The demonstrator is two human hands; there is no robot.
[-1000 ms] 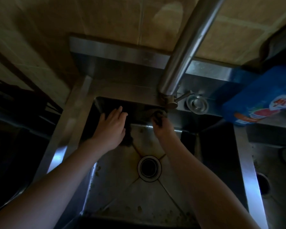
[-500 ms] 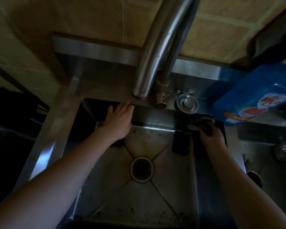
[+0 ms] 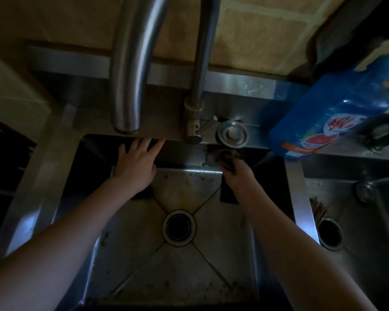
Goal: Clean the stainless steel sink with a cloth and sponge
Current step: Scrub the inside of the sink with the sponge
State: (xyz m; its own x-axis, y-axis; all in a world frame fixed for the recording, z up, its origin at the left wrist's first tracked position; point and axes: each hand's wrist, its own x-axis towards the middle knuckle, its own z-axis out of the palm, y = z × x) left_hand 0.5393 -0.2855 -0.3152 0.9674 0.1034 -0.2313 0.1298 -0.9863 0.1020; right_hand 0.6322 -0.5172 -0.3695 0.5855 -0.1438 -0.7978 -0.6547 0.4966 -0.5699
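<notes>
Sink (image 3: 182, 265) in the lower middle of the frame, drain (image 3: 179, 227) dead centre, brown specks strung along the back fold and the near edge. We've got our left hand (image 3: 136, 167) flat on the back wall, fingers straight and spread, tips up at the rim just under the tap spout (image 3: 130, 86). It holds nothing and simply braces us. Our right hand (image 3: 238, 176), right of centre, has its fingers curled tight round a dark wad (image 3: 228, 156), pressed to the back wall below the tap lever (image 3: 207, 125) and the round metal cap (image 3: 231, 133). Cloth or sponge? Too dark to tell. A dark flat rectangle (image 3: 228, 195) lies on the basin floor beneath that wrist. It might be the sponge, but we can't say.

We judge the step in hand to be scrubbing the back wall. To do it well, we lean on the braced hand, press the wad firmly and work short overlapping strokes along the wall. Then down into the fold where the specks sit, sweeping the grime toward the drain. Mind the lever above the knuckles and the blue packet (image 3: 328, 117) at the upper right, since a wide stroke could knock either. The floor and near edge look unscrubbed, so plenty remains.
</notes>
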